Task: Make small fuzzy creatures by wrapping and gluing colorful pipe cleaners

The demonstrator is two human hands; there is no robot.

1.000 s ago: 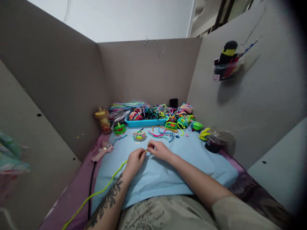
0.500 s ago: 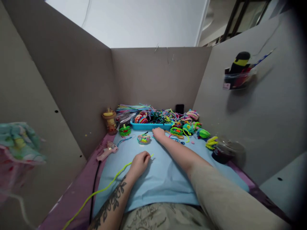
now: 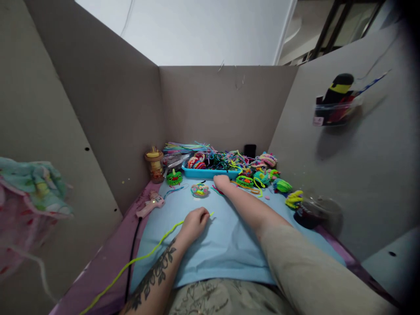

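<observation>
My left hand (image 3: 196,224) is closed in a pinch on a fuzzy yellow-green strand (image 3: 157,245). A short tip pokes out past the fingers, and the long part runs back beside my tattooed forearm to the lower left. My right hand (image 3: 222,181) reaches far forward to the front of a blue tray (image 3: 210,174). Its fingers are curled, and whatever they may hold is hidden. Thin coloured strands (image 3: 216,189) lie beside it on the light blue cloth (image 3: 229,236). A small multicoloured fuzzy piece (image 3: 199,190) lies between the hands, a bit left.
A pink glue gun (image 3: 151,205) with a black cord lies left. Behind it stand a cup (image 3: 155,164) and a green fuzzy figure (image 3: 174,177). Tangled strands fill the tray; fuzzy pieces (image 3: 282,185) and a dark container (image 3: 308,213) line the right. Grey panels (image 3: 226,105) surround the table.
My right hand has curled its fingers more at the tray's front edge. My left hand keeps its pinch on the strand. The whole view has shifted slightly.
</observation>
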